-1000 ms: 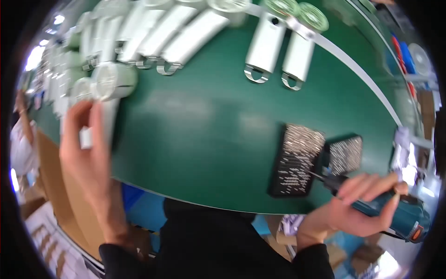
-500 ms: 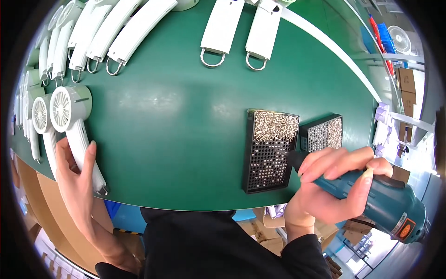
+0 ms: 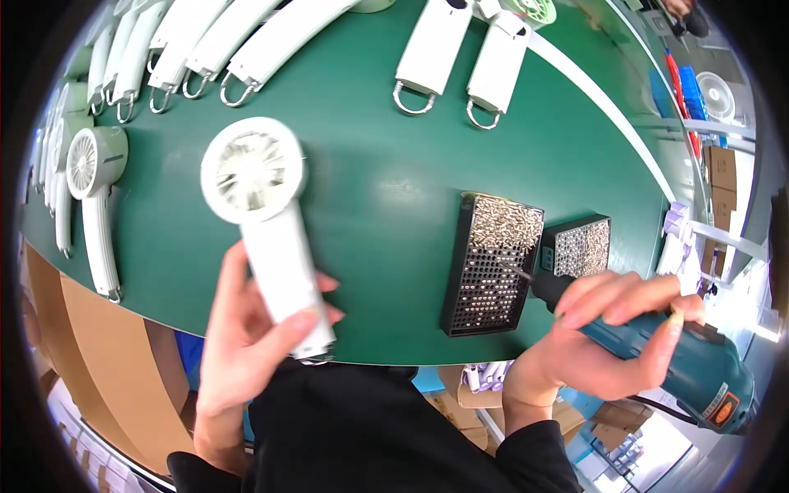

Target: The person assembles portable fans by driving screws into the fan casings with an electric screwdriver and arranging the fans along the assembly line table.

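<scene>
My left hand (image 3: 255,337) is closed around the handle of a white handheld fan (image 3: 279,255), which is held over the front of the green table with its round grille up and slightly blurred. In my right hand (image 3: 608,337) is a teal electric screwdriver (image 3: 699,361) with a black nose. Its thin bit points left, over the black screw tray (image 3: 454,279). Small silver screws are heaped at the far end of that tray, and more stand in its rows of holes. A second, smaller screw tray (image 3: 567,251) sits just right of it.
More white fans stand in a row at the left, the nearest being one fan (image 3: 100,238). Others with metal loops (image 3: 255,70) lie along the far left, and two (image 3: 431,49) lie at the far middle. A white strip (image 3: 600,99) curves along the right. Cardboard (image 3: 107,337) is below the left edge.
My left hand has lifted a fan from the left row and carried it right, toward the front middle. The screwdriver stays close to the screw tray; the whole view has shifted slightly.
</scene>
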Tool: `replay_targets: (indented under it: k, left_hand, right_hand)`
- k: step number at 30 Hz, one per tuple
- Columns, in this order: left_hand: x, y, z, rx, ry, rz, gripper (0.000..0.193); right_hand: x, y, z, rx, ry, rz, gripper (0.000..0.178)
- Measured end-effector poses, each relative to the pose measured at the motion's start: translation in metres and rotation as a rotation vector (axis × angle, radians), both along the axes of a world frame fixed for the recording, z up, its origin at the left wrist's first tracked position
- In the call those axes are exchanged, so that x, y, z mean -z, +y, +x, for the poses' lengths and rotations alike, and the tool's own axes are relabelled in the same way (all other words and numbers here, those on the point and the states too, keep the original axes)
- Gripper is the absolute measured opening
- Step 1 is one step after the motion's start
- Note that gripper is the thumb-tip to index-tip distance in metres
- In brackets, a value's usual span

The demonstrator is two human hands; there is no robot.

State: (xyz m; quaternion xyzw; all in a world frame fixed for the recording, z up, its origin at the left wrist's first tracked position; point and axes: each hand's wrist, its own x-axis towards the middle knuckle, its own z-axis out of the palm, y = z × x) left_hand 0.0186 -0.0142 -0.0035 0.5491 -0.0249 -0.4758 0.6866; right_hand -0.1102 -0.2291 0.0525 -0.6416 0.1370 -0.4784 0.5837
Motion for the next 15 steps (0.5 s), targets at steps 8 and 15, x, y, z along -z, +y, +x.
replay_targets:
  k: [8, 15]
  left_hand:
    - [0.010, -0.046, -0.015, 0.127, -0.012, -0.107, 0.068]
    - [0.009, -0.045, -0.010, 0.152, -0.010, -0.112, 0.070]
  right_hand:
    - [-0.010, 0.040, 0.017, -0.161, -0.284, -0.028, 0.025]
    - [-0.011, 0.048, 0.007, -0.569, -0.119, -0.016, 0.047]
